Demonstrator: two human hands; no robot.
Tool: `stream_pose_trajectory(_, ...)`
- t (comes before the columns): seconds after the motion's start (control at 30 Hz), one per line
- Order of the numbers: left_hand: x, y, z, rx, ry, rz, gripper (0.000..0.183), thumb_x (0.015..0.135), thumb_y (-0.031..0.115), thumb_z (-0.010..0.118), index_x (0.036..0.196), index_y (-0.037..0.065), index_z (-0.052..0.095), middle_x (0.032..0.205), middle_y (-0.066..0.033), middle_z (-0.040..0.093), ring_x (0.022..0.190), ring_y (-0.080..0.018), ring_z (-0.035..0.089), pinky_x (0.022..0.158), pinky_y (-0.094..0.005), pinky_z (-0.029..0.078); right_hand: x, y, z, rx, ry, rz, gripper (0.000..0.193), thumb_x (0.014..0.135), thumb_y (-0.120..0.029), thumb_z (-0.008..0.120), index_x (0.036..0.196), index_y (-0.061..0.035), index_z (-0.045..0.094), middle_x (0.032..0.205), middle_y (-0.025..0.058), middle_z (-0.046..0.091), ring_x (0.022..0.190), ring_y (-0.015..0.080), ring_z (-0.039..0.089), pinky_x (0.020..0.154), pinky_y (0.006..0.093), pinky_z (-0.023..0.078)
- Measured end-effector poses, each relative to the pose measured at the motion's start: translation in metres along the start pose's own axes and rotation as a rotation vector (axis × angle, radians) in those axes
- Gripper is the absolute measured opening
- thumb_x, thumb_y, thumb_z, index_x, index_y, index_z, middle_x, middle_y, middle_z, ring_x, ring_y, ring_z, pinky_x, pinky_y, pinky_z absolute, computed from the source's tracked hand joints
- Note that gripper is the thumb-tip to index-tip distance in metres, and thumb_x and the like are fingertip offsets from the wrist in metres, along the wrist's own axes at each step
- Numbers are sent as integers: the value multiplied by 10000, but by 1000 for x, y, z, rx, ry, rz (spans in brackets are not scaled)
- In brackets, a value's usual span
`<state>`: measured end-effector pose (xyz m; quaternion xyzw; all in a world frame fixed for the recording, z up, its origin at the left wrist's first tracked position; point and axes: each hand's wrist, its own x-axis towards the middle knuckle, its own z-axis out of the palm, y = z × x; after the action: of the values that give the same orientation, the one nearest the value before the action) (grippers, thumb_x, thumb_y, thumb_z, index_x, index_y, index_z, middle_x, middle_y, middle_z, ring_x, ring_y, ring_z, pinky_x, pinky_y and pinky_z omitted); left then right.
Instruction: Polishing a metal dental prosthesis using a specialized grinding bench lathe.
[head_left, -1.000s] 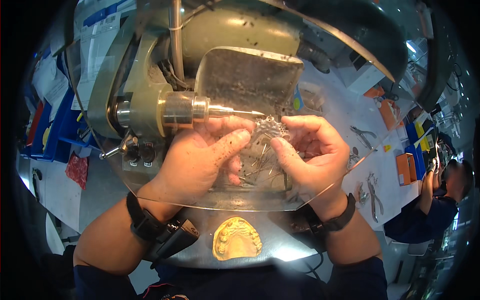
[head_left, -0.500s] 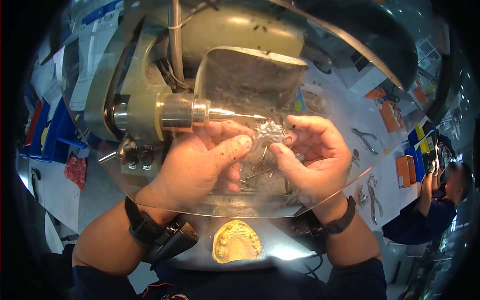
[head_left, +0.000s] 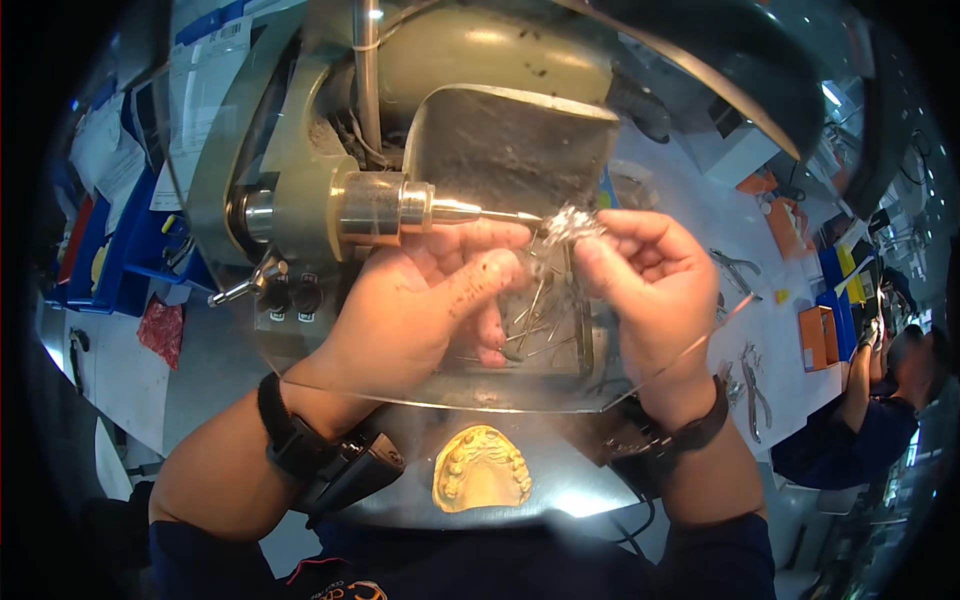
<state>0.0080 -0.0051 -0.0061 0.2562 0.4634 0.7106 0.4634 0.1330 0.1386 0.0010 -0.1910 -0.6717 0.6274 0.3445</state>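
Note:
Between the thumb and forefinger of my right hand (head_left: 655,285) is a shiny metal dental framework (head_left: 573,226), blurred by motion. It is at the tip of a pointed grinding bit (head_left: 500,214); I cannot tell whether they touch. My left hand (head_left: 415,305) lies below the bit, thumb and fingers apart, with nothing held between them. Dark specks dot its thumb. The bit sticks out to the right from the steel spindle (head_left: 375,208) of a green bench lathe (head_left: 480,60). Several thin metal pins (head_left: 535,310) lie below the hands.
A clear shield (head_left: 480,408) spans above my hands. Close to me sits a yellow dental cast (head_left: 483,490). Pliers (head_left: 757,395) lie at right, near an orange box (head_left: 818,338) and another person (head_left: 850,430). Blue bins (head_left: 130,270) and a red packet (head_left: 160,330) are at left.
The framework has moved right and slightly up, tilting in my right hand. My left fingers, close against it before, are now apart from it. The whole view has shifted slightly.

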Motion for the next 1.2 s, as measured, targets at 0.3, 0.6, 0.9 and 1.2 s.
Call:
stream_pose_trajectory(0.3,-86,37,-18,269,145,-252,209,930,100,501,1040,-63,571,778,-131,632,530,-111,579,455,-251,503,-9,-8,12,-230,-165,57,141,772,-57,727,867,26,663,777,81,688,686,82,628,632,224,515)
stream_pose_trajectory(0.6,-101,64,-69,1268,512,735,123,809,-44,640,927,-9,645,759,-40,569,592,-62,502,494,-188,374,-19,-7,34,-651,-392,-139,149,763,-143,697,831,-15,664,750,135,667,661,215,663,609,293,512)
stream_pose_trajectory(0.9,-89,71,-49,1770,369,723,49,817,4,627,803,-2,580,598,-73,520,516,-173,509,480,-277,376,-9,-8,23,-686,-310,-306,98,763,-119,649,782,-23,658,705,119,652,591,202,621,554,305,482)
stream_pose_trajectory(1.2,-81,53,-32,970,561,169,182,931,177,558,858,13,532,583,-37,538,441,-119,550,413,-232,413,3,1,23,-3,-193,-55,166,803,-124,717,894,-15,633,778,4,637,656,33,539,623,181,452)
